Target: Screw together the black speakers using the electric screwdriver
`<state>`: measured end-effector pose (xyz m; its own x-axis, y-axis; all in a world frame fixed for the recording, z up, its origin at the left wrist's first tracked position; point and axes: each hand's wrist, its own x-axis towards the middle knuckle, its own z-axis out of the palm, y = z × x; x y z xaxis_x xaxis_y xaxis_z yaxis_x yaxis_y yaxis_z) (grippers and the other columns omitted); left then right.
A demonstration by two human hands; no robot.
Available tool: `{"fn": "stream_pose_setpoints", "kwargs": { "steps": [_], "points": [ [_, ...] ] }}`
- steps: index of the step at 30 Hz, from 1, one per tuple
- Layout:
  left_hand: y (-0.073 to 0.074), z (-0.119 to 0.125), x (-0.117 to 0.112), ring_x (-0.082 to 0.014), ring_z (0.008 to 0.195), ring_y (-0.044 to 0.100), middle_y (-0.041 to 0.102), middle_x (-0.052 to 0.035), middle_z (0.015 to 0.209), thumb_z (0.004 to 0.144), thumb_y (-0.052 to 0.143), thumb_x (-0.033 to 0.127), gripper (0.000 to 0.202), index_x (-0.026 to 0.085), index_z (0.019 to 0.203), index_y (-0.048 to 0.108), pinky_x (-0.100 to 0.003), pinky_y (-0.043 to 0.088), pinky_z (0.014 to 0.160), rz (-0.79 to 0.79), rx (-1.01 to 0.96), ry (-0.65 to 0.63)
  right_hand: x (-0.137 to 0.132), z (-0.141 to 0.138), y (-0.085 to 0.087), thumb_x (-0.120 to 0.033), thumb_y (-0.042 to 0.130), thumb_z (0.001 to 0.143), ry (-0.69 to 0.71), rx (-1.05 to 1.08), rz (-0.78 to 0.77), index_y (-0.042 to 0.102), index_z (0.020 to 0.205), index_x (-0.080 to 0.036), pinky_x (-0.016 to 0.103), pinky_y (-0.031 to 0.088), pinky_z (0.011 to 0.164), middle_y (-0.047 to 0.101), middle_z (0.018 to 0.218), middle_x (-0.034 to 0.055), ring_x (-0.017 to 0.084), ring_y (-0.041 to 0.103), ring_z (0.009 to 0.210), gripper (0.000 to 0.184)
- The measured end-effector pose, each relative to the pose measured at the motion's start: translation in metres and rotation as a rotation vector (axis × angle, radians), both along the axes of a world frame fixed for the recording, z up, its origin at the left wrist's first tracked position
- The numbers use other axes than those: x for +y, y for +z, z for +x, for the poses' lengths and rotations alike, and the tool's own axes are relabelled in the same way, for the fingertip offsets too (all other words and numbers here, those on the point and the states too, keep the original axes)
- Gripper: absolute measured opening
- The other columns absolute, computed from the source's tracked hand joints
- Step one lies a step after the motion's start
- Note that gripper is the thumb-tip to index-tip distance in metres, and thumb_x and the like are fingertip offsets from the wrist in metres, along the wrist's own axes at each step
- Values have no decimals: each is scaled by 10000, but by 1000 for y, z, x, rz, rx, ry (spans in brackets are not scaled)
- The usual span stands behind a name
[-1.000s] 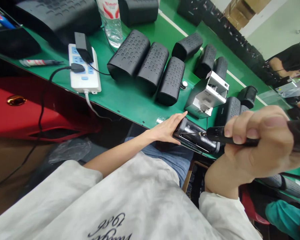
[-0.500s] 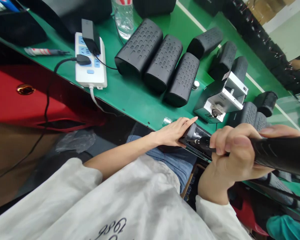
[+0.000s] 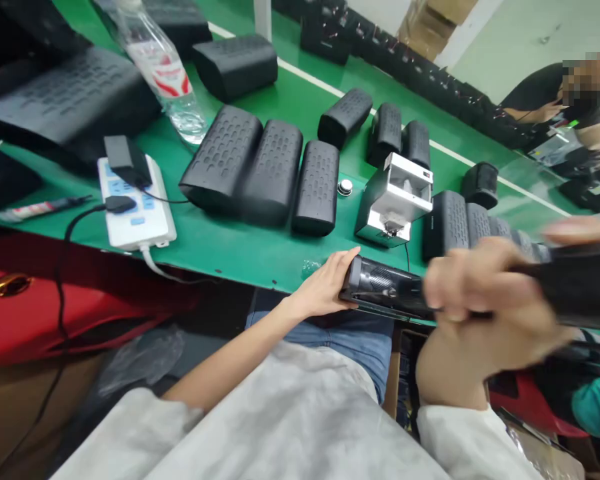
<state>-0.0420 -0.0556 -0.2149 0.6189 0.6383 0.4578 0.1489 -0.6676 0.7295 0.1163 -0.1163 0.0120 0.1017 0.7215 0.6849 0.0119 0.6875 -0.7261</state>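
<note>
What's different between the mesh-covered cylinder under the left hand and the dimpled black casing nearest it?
The mesh-covered cylinder has a shiny dark mesh surface, while the dimpled black casing has a matte surface of oval dimples. The cylinder lies at the edge of the green bench under the left hand; the casing sits on the bench, untouched. Both are long, dark, rounded bodies.

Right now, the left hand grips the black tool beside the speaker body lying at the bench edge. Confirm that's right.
Not right: the head view shows the right hand, not the left, gripping the black tool beside the black speaker body lying at the edge of the green bench. The left hand is on the speaker body.
</note>
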Motion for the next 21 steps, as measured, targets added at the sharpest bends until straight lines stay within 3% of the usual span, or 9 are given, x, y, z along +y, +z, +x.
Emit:
{"fn": "stream_pose_setpoints", "kwargs": {
  "steps": [1,2,3,5,7,10,13,17,21],
  "points": [
    [0,0,1,-484,1602,481,397,-233,1705,729,1132,269,1680,391,1835,-128,-722,550,1319,-4,10,0,1,9,14,-251,969,910,-5,15,7,725,862,-256,306,363,308,412,618,-76,80,309,355,249],
    [0,0,1,-488,1608,478,391,-235,1714,729,1134,278,1687,395,1835,-135,-727,545,1322,-5,17,3,6,18,25,-333,1033,853,-98,26,6,532,634,-191,317,351,302,349,605,-56,63,273,362,564],
    [-1,-1,1,-490,1612,474,383,-237,1723,735,1135,298,1691,397,1834,-147,-730,539,1328,-7,21,6,14,26,34,-412,1061,785,-195,12,20,356,559,-180,324,328,298,289,596,-48,48,248,372,776],
    [-1,-1,2,-491,1619,468,369,-241,1740,739,1140,351,1713,398,1829,-181,-735,529,1334,-12,27,4,40,40,41,-516,1032,703,-329,85,218,486,631,-220,314,316,319,303,556,-73,58,265,395,625],
    [-2,-2,2,-495,1622,463,361,-242,1750,715,1156,388,1757,399,1824,-207,-738,523,1336,-20,36,2,75,51,34,-263,813,853,-428,118,353,662,1002,-244,298,393,398,487,597,-88,121,429,448,213],
    [-2,-3,2,-493,1633,458,359,-240,1749,715,1156,350,1761,400,1823,-213,-721,518,1348,-32,55,-2,123,65,13,-90,619,909,-375,59,433,582,1181,-226,269,382,395,534,648,-112,114,472,438,306],
    [-2,-3,2,-479,1645,452,363,-234,1747,758,1127,307,1704,406,1828,-195,-709,511,1361,-48,57,0,154,75,-4,-111,698,885,-331,31,452,573,1173,-206,293,345,327,534,686,-109,101,457,395,327],
    [-2,-3,2,-474,1648,443,370,-227,1757,745,1133,292,1706,417,1833,-175,-724,506,1360,-57,36,-3,170,84,-14,-219,712,903,-430,-44,409,541,1185,-257,309,319,301,460,619,-137,113,393,356,331],
    [-3,-3,2,-475,1636,450,383,-235,1747,733,1137,271,1706,397,1842,-154,-725,508,1355,-47,15,-3,167,82,-18,-237,713,878,-433,12,318,512,1159,-259,291,311,309,444,605,-155,107,363,357,346]
  ]
}}
